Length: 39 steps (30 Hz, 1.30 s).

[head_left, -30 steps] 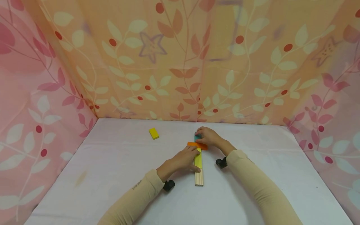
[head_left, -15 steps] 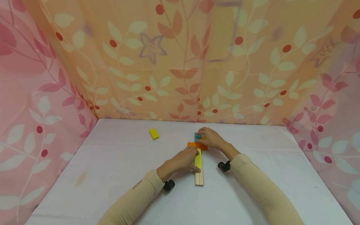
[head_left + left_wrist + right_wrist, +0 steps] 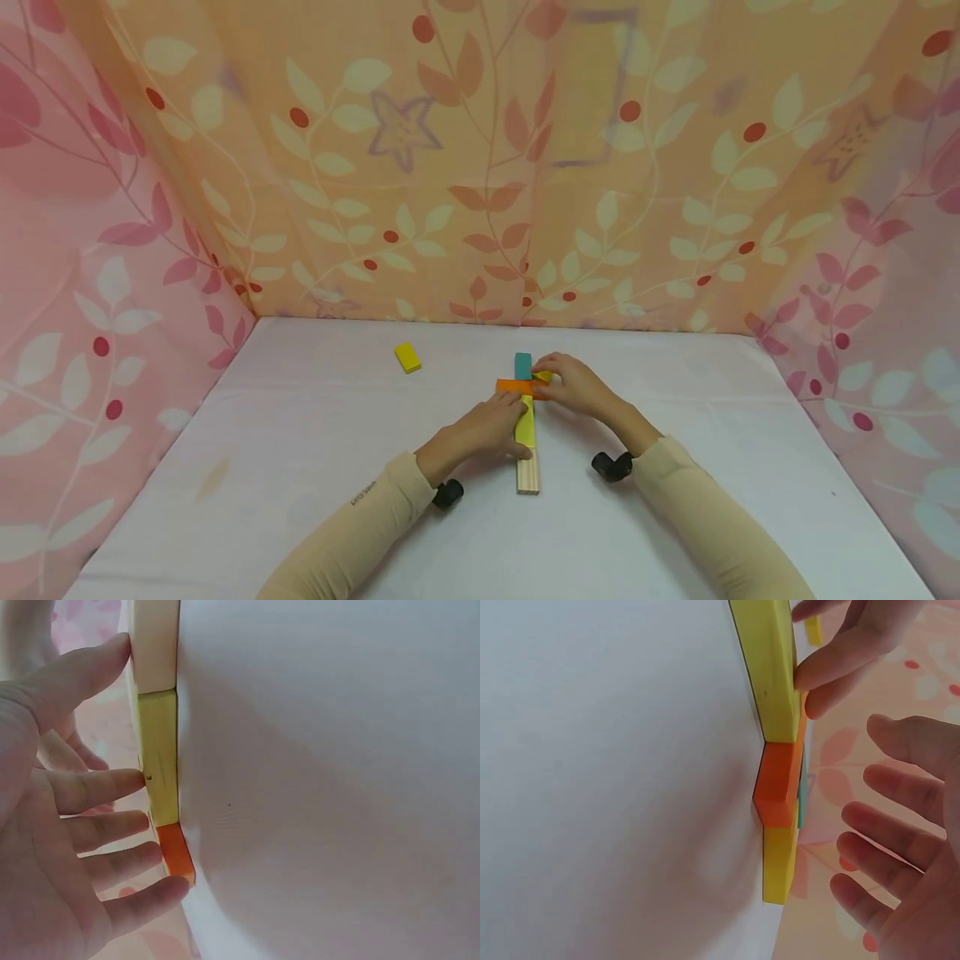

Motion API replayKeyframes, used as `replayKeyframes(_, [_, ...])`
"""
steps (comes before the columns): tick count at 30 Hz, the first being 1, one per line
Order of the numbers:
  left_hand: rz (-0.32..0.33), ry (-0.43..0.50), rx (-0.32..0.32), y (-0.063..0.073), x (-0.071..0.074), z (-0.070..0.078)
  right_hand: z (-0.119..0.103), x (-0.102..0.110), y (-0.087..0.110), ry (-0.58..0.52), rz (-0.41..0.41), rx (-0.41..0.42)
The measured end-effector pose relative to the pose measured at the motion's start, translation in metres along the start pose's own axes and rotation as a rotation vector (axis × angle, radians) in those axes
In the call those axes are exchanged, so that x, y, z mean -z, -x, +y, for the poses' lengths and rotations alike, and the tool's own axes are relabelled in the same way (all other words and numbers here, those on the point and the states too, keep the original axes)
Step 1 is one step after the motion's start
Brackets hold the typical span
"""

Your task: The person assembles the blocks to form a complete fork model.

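Observation:
My left hand [image 3: 487, 429] rests on a row of flat blocks, its fingers nearly straight in the left wrist view. The thumb meets a plain wood block [image 3: 155, 645]; other fingertips touch a yellow-green block [image 3: 160, 761] and an orange block [image 3: 177, 851]. The orange block lies crosswise at the row's far end. Beyond it are a teal block [image 3: 522, 366] and a yellow block [image 3: 543, 377], the latter partly covered by my right hand [image 3: 576, 385]. In the right wrist view, that yellow block [image 3: 778, 866] adjoins the orange one, and my right fingers are spread, holding nothing.
Another yellow block [image 3: 408, 357] lies apart at the back left of the white tabletop [image 3: 262, 467]. Patterned cloth [image 3: 480, 167] walls the back and both sides. A small black camera sits at each wrist.
My right hand has drawn right and toward me, off the teal block, which is now uncovered. A yellow block has come into sight beside it. The left hand stays in place.

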State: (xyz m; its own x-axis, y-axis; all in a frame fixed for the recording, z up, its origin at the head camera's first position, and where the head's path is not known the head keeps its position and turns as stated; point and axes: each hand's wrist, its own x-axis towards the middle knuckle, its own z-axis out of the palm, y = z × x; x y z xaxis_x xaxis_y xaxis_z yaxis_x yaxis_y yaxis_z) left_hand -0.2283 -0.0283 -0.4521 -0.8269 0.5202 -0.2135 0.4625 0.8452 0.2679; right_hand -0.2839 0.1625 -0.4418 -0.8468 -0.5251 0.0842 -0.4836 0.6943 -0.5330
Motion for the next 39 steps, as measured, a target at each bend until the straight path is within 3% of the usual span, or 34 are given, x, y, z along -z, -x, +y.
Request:
replayKeyframes(10, [0.035, 0.010, -0.020, 0.004, -0.005, -0.009, -0.002, -0.001, 0.017, -0.022, -0.001, 0.004])
replayKeyframes(14, [0.072, -0.003, -0.048, 0.009, -0.001, -0.017, -0.003, -0.003, 0.021, -0.036, -0.014, -0.012])
replayKeyframes(18, [0.098, 0.057, -0.033, 0.014, 0.006, -0.028, -0.007, -0.005, 0.026, -0.054, -0.030, -0.031])
replayKeyframes(25, [0.116, 0.151, 0.066, 0.017, 0.018, -0.055, -0.014, -0.010, 0.033, -0.049, -0.081, -0.079])
replayKeyframes(30, [0.177, 0.188, 0.115, 0.020, 0.029, -0.076, -0.013, -0.017, 0.037, 0.000, -0.099, -0.041])
replayKeyframes(39, [0.250, 0.185, 0.123, 0.021, 0.054, -0.115, -0.013, -0.029, 0.042, 0.096, -0.119, 0.037])
